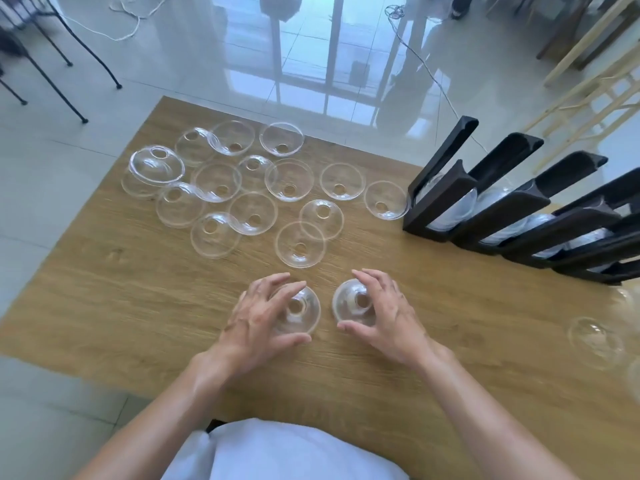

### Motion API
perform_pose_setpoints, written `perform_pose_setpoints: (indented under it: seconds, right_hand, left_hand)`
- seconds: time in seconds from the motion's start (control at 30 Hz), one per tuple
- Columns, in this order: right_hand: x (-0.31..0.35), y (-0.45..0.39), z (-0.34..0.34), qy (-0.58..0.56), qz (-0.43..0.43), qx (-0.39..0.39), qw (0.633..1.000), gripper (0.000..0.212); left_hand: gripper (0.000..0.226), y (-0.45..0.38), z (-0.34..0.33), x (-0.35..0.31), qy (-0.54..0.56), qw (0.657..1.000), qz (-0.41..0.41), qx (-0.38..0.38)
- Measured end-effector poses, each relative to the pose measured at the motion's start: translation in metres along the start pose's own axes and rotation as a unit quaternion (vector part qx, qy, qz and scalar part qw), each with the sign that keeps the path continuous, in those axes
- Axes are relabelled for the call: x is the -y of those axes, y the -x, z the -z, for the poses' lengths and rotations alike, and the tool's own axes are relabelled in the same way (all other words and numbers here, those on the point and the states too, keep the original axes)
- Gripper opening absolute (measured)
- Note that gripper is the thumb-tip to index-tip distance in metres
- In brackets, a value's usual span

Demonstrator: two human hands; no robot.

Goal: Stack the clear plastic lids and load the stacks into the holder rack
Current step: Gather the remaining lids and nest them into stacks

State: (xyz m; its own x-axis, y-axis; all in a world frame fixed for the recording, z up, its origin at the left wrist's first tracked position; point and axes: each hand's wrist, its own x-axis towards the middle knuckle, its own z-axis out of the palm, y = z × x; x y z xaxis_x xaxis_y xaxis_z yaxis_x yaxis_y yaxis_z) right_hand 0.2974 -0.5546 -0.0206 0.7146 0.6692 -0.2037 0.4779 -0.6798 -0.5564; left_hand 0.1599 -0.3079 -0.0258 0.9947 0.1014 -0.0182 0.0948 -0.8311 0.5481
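A wooden table (138,306) with visible grain stands on a pale tiled floor (52,168). Many clear domed lids (242,181), each with a round centre hole, lie scattered across its far left half, some overlapping. Two more lids sit side by side near the front edge, one on the left (304,310), one on the right (349,303). A black slotted rack (512,209) stands along the right side, with lids in its channels. Other lids (595,341) lie at the right edge.

No legible text, label, brand, number or sign appears on any lid, rack, table or surface in view.
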Motion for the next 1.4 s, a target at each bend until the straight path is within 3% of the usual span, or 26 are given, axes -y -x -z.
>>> perform_pose_setpoints:
  seconds: [0.2,0.37,0.47,0.57,0.63,0.7,0.77,0.83,0.87,0.9,0.97,1.1,1.17,1.27,1.4]
  right_hand:
    - [0.004,-0.038,0.026,-0.008,0.007,-0.065,0.998,0.044]
    - [0.018,-0.089,0.038,0.033,0.041,-0.068,0.996,0.043]
    - [0.029,-0.117,0.035,0.069,0.048,-0.044,0.996,0.054]
    - [0.033,-0.135,0.028,0.116,0.032,-0.009,0.993,0.065]
    - [0.03,-0.136,0.024,0.128,0.014,0.002,0.992,0.065]
    - [0.024,-0.131,0.021,0.125,0.004,-0.007,0.992,0.063]
    - [0.019,-0.124,0.018,0.129,0.007,-0.016,0.991,0.062]
    - [0.016,-0.117,0.014,0.132,0.002,-0.013,0.991,0.062]
    - [0.016,-0.115,0.012,0.128,-0.005,-0.009,0.992,0.063]
    - [0.016,-0.113,0.01,0.123,-0.012,-0.005,0.992,0.064]
    - [0.018,-0.111,0.008,0.113,-0.02,-0.003,0.993,0.065]
    - [0.024,-0.11,0.007,0.089,-0.007,-0.022,0.996,0.067]
    - [0.026,-0.112,0.007,0.085,0.0,-0.028,0.996,0.072]
    - [0.028,-0.116,0.006,0.093,-0.002,-0.013,0.996,0.08]
    - [0.027,-0.117,0.009,0.093,-0.009,-0.001,0.996,0.08]
  left_hand:
    - [0.03,-0.047,0.021,0.006,-0.011,0.991,-0.033,-0.127]
    - [0.036,-0.083,0.034,0.021,-0.163,0.984,-0.07,0.011]
    - [0.017,-0.088,0.034,0.022,-0.197,0.975,-0.1,-0.001]
    - [0.01,-0.081,0.036,0.022,-0.099,0.991,-0.087,-0.021]
    - [0.008,-0.071,0.039,0.022,0.07,0.997,-0.041,-0.014]
    - [0.01,-0.063,0.044,0.022,0.284,0.957,0.053,-0.007]
    - [0.015,-0.059,0.051,0.028,0.444,0.882,0.159,-0.009]
    - [0.025,-0.056,0.051,0.038,0.563,0.791,0.239,-0.002]
    - [0.027,-0.054,0.049,0.043,0.597,0.758,0.263,-0.006]
    - [0.028,-0.052,0.047,0.047,0.606,0.745,0.278,-0.013]
    - [0.026,-0.05,0.042,0.052,0.563,0.772,0.296,-0.022]
    - [0.041,-0.039,0.04,0.06,0.294,0.921,0.252,-0.03]
    - [0.049,-0.034,0.043,0.06,0.142,0.972,0.184,-0.038]
    - [0.062,-0.038,0.049,0.052,-0.008,0.998,0.045,-0.043]
    - [0.087,-0.075,0.054,0.044,-0.16,0.983,-0.066,0.061]
